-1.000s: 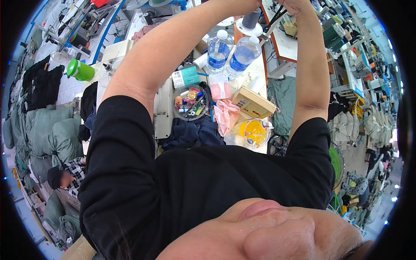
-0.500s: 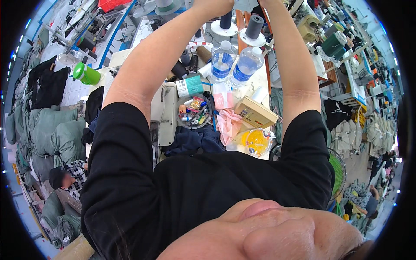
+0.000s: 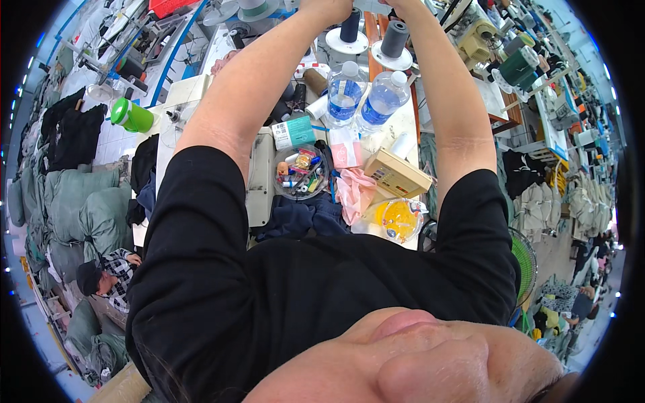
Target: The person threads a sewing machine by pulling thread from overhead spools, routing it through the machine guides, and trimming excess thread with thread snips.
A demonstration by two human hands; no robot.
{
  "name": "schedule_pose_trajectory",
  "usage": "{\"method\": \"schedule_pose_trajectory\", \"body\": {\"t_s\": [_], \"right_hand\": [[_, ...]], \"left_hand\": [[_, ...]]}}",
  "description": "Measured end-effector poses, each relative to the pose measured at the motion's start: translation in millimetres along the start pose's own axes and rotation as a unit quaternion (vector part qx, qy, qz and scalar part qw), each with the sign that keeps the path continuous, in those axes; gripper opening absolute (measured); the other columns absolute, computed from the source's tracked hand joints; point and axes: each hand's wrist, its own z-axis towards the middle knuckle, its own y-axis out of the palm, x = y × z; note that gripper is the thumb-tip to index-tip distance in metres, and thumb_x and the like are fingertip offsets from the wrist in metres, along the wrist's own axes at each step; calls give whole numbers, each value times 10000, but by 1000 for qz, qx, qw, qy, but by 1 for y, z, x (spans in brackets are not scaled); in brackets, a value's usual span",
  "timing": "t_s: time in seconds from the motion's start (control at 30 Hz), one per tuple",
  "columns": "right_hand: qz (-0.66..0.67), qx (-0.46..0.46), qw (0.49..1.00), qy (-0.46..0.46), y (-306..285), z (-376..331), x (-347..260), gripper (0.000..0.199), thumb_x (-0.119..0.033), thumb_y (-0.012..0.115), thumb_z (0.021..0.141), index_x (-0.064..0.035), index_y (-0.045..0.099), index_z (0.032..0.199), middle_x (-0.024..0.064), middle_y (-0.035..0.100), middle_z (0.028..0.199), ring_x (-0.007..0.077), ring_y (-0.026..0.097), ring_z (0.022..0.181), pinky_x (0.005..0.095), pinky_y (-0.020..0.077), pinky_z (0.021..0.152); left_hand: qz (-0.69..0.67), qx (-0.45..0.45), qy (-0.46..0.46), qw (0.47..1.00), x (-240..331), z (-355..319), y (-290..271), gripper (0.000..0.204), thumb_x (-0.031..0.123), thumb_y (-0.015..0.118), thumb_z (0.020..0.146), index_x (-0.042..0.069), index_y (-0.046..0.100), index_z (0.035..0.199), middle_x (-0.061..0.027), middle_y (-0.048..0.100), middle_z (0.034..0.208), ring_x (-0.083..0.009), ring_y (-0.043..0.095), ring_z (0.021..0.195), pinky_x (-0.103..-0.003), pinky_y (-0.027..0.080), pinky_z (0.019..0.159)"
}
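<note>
Both my arms stretch away over the cluttered white table. My left hand is at the upper edge, beside a dark thread cone on a white disc stand; its fingers are mostly cut off. My right hand, also cut by the edge, is above a grey thread cone on another white disc. Whatever either hand holds is out of sight. Between my forearms stand two clear water bottles with blue labels. Next to my left forearm shows a skin-coloured shape like another person's fingers.
Nearer me are a round tub of small items, a teal-and-white box, a beige control box, pink cloth and a yellow-filled container. A green cup stands left. A person in a checked shirt is at far left.
My left hand and forearm have shifted slightly left. My right hand has also moved a little left and up. The finger-like shape by my left forearm now shows.
</note>
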Motion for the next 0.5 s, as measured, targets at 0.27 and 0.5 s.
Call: {"method": "schedule_pose_trajectory", "body": {"t_s": [0.27,0.5], "right_hand": [[11,-21,999,-30,-9,-14,-14,186,-198,735,903,-33,817,924,26,647,628,104,525,507,305,419,485],[58,-52,997,-13,-31,-27,-40,171,-166,731,900,-9,797,884,20,624,619,113,534,501,302,439,486]], "left_hand": [[-20,16,47,999,0,8,13,266,236,567,934,44,705,1054,-240,728,1086,-395,698,1064,-501,555,908],[-67,-8,-14,998,-4,0,18,319,271,569,928,21,709,1069,-246,727,1081,-412,691,1067,-503,547,924]]}}
